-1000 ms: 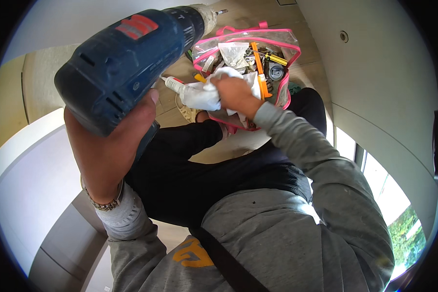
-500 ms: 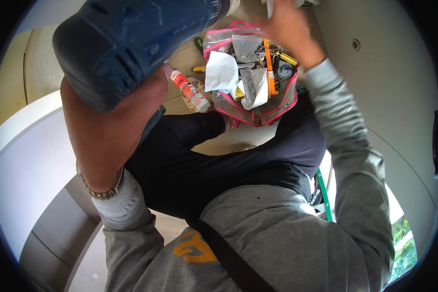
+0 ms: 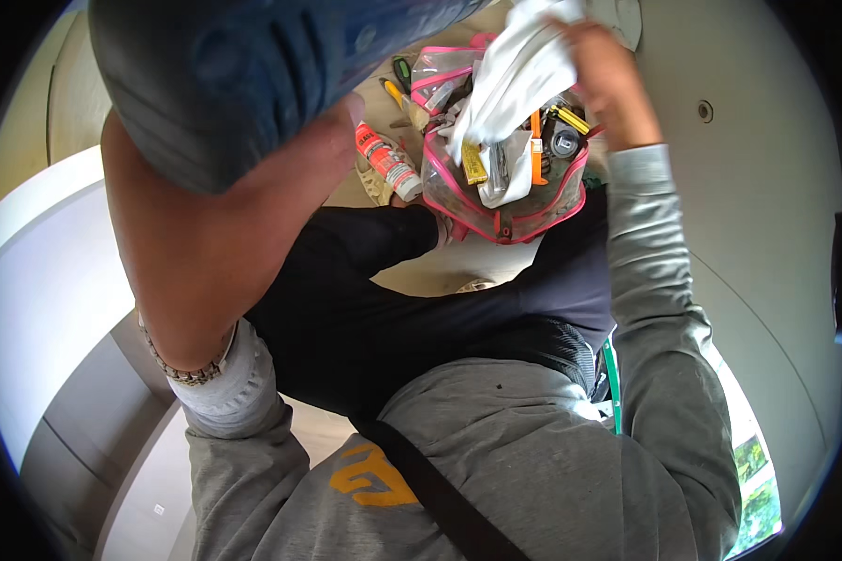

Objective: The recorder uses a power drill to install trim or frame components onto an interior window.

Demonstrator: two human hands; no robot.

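My left hand [image 3: 220, 215] is wrapped round a large blue cordless drill [image 3: 234, 79], which fills the upper left and runs out of view at the top. At the upper right, my right hand [image 3: 608, 79] grips a crumpled white sheet [image 3: 519, 65], cloth or paper, hanging over a clear bag with pink trim [image 3: 543, 229]. Inside the bag lie an orange tool [image 3: 538, 159], yellow-handled tools [image 3: 571, 120], a grey tape measure [image 3: 564, 142] and other small items. Left of the bag a red and white tube [image 3: 386, 159] rests on something pale.
My crossed legs in dark trousers [image 3: 402, 337] take up the middle, on a tiled floor [image 3: 468, 266]. A pale panel [image 3: 758, 187] stands at the right, with a window [image 3: 753, 486] low behind my arm. White and grey surfaces [image 3: 56, 243] curve along the left.
The white sheet has risen from the bag in my right hand and now spreads over it. The tube lies on the left, released. The drill has moved higher, partly out of view.
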